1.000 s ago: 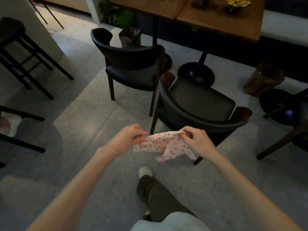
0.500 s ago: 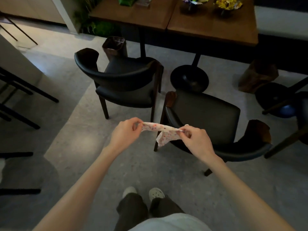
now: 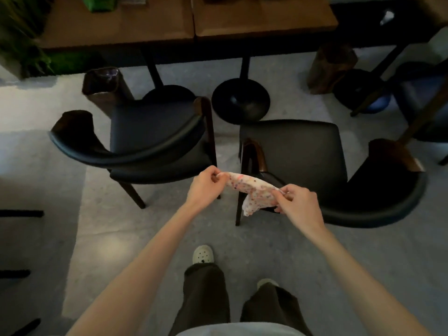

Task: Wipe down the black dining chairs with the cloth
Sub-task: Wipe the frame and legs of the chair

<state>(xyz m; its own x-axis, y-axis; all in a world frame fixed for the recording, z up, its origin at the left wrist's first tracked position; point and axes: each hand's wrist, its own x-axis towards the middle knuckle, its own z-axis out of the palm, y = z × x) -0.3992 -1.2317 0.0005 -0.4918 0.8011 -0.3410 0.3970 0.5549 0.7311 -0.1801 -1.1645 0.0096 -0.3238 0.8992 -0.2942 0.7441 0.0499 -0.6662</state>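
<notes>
A white cloth with small coloured dots (image 3: 249,190) is stretched between my two hands in front of me. My left hand (image 3: 204,186) pinches its left end and my right hand (image 3: 299,206) pinches its right end, with a loose flap hanging below. Two black dining chairs with curved backs and dark wooden arms stand just beyond. The left chair (image 3: 145,144) is ahead to the left. The right chair (image 3: 303,156) is directly behind the cloth, its backrest under my right hand. The cloth touches neither chair.
Two brown wooden tables (image 3: 194,18) on black pedestal bases (image 3: 240,100) stand behind the chairs. A brown bin (image 3: 101,86) sits by the left chair and a wooden stump (image 3: 332,64) at the right. My feet (image 3: 203,254) are on grey floor.
I have stepped closer to the chairs, so both now lie nearer and more directly below. My hands still hold the cloth, now pulled out longer between them.
</notes>
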